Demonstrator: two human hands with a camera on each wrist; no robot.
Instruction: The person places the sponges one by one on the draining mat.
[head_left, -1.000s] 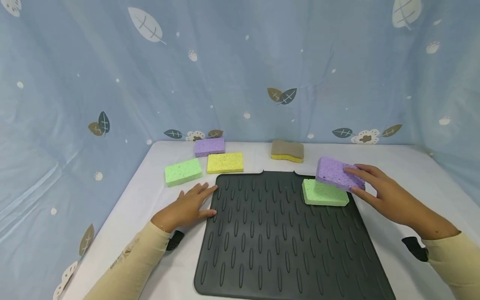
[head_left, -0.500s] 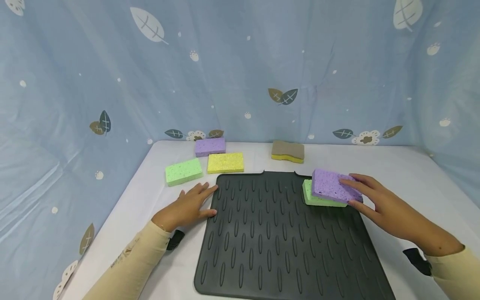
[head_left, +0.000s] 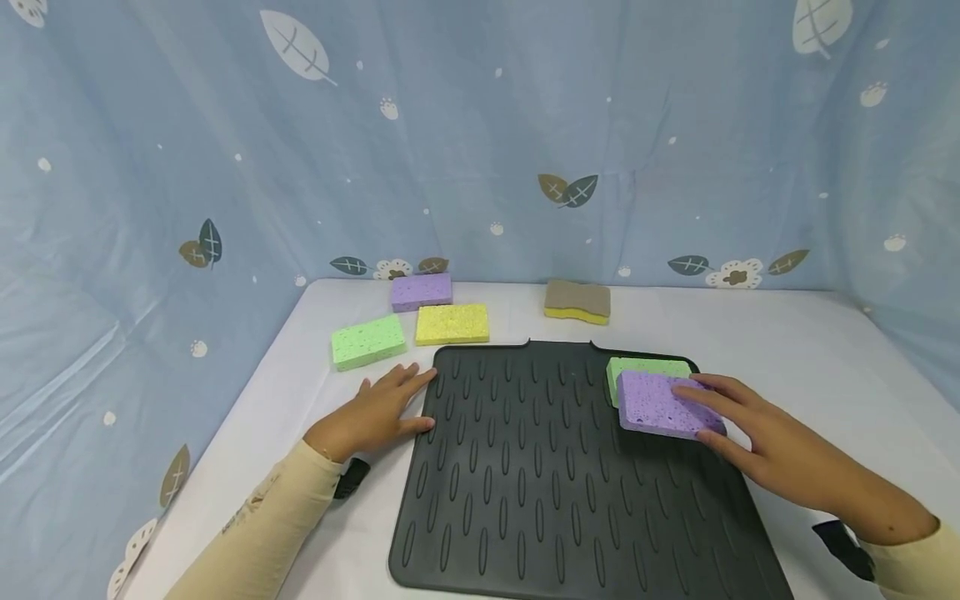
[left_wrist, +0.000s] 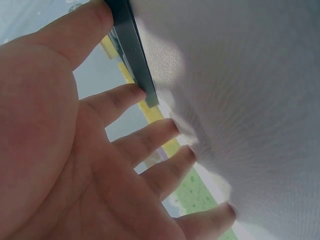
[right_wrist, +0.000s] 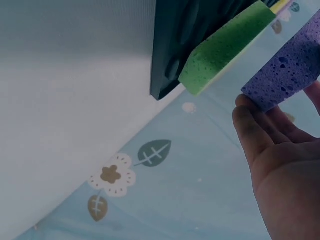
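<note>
On the black mat (head_left: 555, 467), right hand (head_left: 780, 446) pinches the light, compressible purple sponge (head_left: 660, 404) by its edge; left hand (head_left: 371, 412) lies flat, empty.

Along the far edge of my white table (head_left: 787, 333) I see a purple sponge (head_left: 422, 291), a yellow sponge (head_left: 452, 324) just in front of it, a green sponge (head_left: 367, 342) toward the left edge, and a brown-topped scouring sponge (head_left: 577, 302) mid-edge. Blue leaf-print curtain (head_left: 480, 142) behind.

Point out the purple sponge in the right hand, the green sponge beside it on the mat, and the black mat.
purple sponge (head_left: 660, 404), head view, top face.
green sponge (head_left: 645, 367), head view, top face.
black mat (head_left: 540, 475), head view, ribbed middle.
</note>
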